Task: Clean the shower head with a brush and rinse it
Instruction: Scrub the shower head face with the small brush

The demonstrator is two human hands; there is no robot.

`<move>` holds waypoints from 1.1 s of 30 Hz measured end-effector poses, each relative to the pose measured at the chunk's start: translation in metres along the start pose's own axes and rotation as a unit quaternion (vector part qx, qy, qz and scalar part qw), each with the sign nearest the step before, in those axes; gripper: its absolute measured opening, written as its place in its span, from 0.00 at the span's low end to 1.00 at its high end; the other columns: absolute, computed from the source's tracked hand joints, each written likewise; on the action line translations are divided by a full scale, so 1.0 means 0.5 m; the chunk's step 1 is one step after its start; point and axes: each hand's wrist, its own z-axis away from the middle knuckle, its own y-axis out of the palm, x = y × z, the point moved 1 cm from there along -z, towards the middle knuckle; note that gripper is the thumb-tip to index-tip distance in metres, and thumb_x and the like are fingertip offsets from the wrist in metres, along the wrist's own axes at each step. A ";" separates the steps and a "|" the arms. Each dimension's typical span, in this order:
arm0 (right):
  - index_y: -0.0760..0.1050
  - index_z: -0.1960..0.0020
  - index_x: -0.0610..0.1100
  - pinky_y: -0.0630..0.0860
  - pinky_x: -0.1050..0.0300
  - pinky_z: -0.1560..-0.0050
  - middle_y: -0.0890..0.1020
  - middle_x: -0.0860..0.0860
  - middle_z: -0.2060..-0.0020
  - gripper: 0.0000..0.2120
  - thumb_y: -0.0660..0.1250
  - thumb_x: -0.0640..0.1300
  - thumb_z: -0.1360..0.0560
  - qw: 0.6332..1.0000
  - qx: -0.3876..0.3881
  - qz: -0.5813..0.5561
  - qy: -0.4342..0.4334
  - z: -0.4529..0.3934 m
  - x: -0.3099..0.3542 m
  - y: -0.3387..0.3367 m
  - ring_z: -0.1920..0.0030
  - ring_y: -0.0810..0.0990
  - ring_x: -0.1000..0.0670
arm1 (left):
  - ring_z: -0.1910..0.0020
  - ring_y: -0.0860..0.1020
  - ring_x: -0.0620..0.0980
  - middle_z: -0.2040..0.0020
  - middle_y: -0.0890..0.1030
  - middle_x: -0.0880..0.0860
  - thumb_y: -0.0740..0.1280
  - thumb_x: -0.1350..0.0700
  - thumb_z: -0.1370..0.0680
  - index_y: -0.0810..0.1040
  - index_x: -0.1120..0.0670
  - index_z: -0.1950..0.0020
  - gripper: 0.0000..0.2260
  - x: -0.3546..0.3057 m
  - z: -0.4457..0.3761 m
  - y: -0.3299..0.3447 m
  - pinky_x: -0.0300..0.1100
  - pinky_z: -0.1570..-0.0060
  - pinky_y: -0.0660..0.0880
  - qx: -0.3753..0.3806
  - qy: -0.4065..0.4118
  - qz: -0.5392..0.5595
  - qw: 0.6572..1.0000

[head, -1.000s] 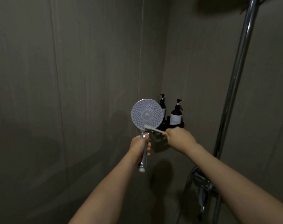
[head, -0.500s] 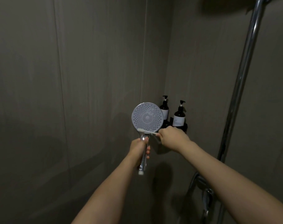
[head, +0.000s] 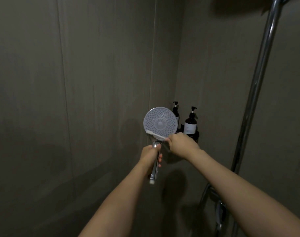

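1. Head view, with the shower head [head: 160, 123] as the landmark: it is held upright in front of the corner of the stall, its round nozzle face turned toward the camera and its chrome handle running straight down from the disc.
2. The left hand [head: 150, 153] sits directly below the disc, fingers curled round the upper part of the handle; the handle's white-tipped end pokes out beneath the fist.
3. The right hand [head: 181, 144] is just below and right of the disc, pinching the near end of a thin white brush [head: 156, 135].
4. The relation that matters: the brush lies across the disc's lower rim, its long axis sloping from the right hand up and leftward, with the bristle end at the lower-left edge of the face. The brush crosses the handle's vertical axis nearly at right angles, so I judge the scrubbing strokes run sideways over the nozzles, and most of the face lies above the brush.
5. The right hand is the working hand; the left only steadies.
6. Behind and right of the disc, two dark pump bottles [head: 190, 124] stand on a corner shelf [head: 196, 135]; their pale labels carry print too small to read.
7. Farther right rises a chrome riser pipe [head: 258, 79]. No water is visible.
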 end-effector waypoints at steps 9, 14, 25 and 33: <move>0.76 0.48 0.39 0.70 0.56 0.67 0.79 0.42 0.59 0.13 0.55 0.42 0.22 0.989 -0.111 0.040 0.086 -0.013 -0.005 -0.046 0.59 0.79 0.41 | 0.78 0.68 0.46 0.72 0.72 0.53 0.60 0.55 0.22 0.71 0.55 0.64 0.11 -0.017 0.018 0.024 0.32 0.80 0.66 0.024 0.005 -0.034 0.999; 0.75 0.48 0.38 0.68 0.54 0.65 0.79 0.40 0.58 0.14 0.53 0.42 0.22 0.977 -0.158 -0.003 0.145 -0.024 -0.015 -0.089 0.61 0.76 0.41 | 0.77 0.68 0.47 0.72 0.72 0.54 0.60 0.55 0.21 0.70 0.55 0.64 0.11 -0.020 0.021 0.028 0.33 0.79 0.66 0.021 0.006 -0.035 0.999; 0.74 0.43 0.42 0.68 0.57 0.68 0.78 0.43 0.60 0.12 0.56 0.41 0.23 0.988 -0.120 0.008 0.102 -0.022 0.004 -0.066 0.63 0.76 0.44 | 0.78 0.69 0.46 0.72 0.72 0.53 0.60 0.55 0.21 0.70 0.55 0.64 0.12 -0.012 0.022 0.023 0.33 0.79 0.67 0.020 0.009 -0.056 0.998; 0.73 0.63 0.48 0.72 0.53 0.63 0.80 0.41 0.58 0.13 0.55 0.43 0.22 0.998 -0.017 -0.033 0.043 -0.001 -0.001 -0.032 0.60 0.77 0.42 | 0.81 0.68 0.45 0.73 0.71 0.53 0.60 0.55 0.22 0.71 0.55 0.64 0.11 -0.026 0.017 0.021 0.33 0.80 0.66 0.017 0.016 -0.021 1.000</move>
